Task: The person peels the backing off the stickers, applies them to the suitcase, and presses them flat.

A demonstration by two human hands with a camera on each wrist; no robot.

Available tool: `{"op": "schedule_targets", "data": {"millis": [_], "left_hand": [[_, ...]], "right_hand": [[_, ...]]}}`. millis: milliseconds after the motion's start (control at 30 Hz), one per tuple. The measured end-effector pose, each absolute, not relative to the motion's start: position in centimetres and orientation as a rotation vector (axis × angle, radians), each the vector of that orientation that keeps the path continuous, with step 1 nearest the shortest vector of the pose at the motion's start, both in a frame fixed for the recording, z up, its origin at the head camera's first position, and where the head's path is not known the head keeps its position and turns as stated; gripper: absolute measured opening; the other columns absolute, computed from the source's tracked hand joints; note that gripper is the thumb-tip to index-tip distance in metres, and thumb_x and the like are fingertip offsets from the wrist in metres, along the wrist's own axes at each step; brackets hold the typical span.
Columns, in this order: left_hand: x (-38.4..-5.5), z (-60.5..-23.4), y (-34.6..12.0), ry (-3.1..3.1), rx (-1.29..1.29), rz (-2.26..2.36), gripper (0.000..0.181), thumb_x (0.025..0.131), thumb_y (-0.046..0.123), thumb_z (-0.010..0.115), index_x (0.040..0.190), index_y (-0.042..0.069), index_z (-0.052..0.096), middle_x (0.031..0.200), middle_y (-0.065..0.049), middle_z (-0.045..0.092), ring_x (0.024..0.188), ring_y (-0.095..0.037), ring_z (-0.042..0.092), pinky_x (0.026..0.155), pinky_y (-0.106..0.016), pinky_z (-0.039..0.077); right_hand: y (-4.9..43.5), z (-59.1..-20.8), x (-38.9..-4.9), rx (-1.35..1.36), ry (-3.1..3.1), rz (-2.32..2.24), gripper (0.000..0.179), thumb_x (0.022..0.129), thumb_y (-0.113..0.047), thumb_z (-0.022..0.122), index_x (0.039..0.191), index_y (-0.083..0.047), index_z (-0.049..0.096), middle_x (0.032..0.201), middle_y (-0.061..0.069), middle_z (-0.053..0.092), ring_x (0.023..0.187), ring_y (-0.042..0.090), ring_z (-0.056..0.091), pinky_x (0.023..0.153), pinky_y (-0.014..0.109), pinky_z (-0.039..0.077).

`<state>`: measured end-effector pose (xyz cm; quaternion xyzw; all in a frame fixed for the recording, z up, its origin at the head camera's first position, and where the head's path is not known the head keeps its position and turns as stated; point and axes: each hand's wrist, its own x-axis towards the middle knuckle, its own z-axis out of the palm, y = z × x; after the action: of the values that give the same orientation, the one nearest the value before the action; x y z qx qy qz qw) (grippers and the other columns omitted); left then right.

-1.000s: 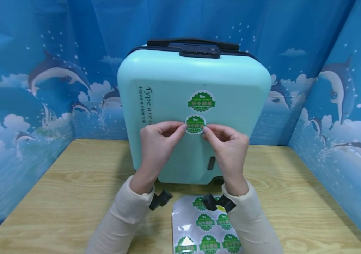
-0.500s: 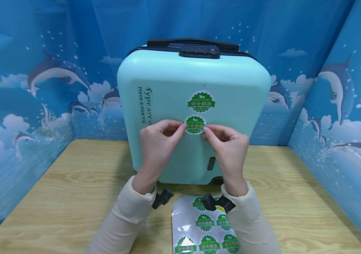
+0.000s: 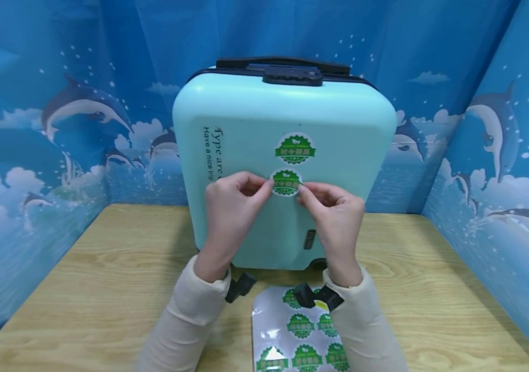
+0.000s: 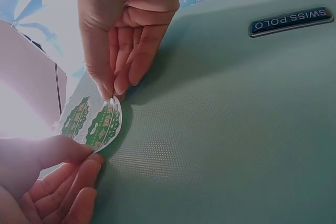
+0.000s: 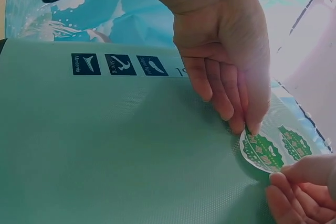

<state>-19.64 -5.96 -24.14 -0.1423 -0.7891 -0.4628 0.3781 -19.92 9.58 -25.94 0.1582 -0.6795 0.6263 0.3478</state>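
Note:
A round green-and-white sticker [image 3: 286, 183] is held against or just off the front of a mint-green suitcase [image 3: 255, 232]; whether it touches is hard to tell. My left hand [image 3: 234, 214] pinches its left edge between thumb and finger. On the opposite edge, my right hand [image 3: 336, 219] pinches it the same way. Directly above, a second sticker [image 3: 295, 149] of the same design lies flat on the suitcase. Both wrist views show the pinched sticker [image 4: 105, 124] with its near edge standing slightly away from the suitcase [image 5: 131, 145].
A sheet of several such stickers [image 3: 274, 310] lies on the wooden table [image 3: 106, 284] in front of the suitcase, partly under my right forearm. Blue dolphin-printed curtains [image 3: 143, 51] surround the table at the back and sides. The suitcase's black handle [image 3: 283, 63] is on top.
Both hands keep their pinch on the sticker at nearly the same spot. My left forearm has shifted slightly to the right.

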Motion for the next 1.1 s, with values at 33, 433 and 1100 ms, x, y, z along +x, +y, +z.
{"op": "schedule_targets", "data": {"millis": [33,433,1100], "left_hand": [[-19.67,-24.15,-5.97,-2.018,-0.362,-1.189,0.013,0.082,0.019,0.073,0.078,0.007,0.074,0.07,-0.001,0.07,0.056,-0.005,0.061,0.051,-0.022,0.051],[-19.86,-23.86,-6.31,-2.064,-0.321,-1.354,0.013,0.081,0.021,0.074,0.079,0.008,0.075,0.067,0.0,0.07,0.057,-0.006,0.062,0.052,-0.025,0.052],[-19.78,-23.48,-6.5,-2.164,-0.271,-1.231,0.017,0.082,0.027,0.074,0.077,0.01,0.075,0.068,0.001,0.069,0.057,-0.007,0.061,0.051,-0.026,0.049]], "right_hand": [[9.57,-25.93,-19.91,0.408,-1.761,1.633,0.016,0.08,-0.013,0.076,0.086,0.001,0.074,0.073,0.017,0.07,0.062,0.014,0.068,0.064,0.031,0.058],[9.73,-25.45,-19.85,0.314,-1.793,1.789,0.021,0.078,-0.017,0.078,0.086,0.002,0.073,0.07,0.007,0.071,0.064,0.02,0.069,0.067,0.036,0.058],[9.75,-25.22,-19.75,0.277,-1.829,1.826,0.02,0.079,-0.016,0.077,0.088,0.001,0.073,0.072,0.006,0.071,0.065,0.019,0.069,0.067,0.035,0.058]]}}
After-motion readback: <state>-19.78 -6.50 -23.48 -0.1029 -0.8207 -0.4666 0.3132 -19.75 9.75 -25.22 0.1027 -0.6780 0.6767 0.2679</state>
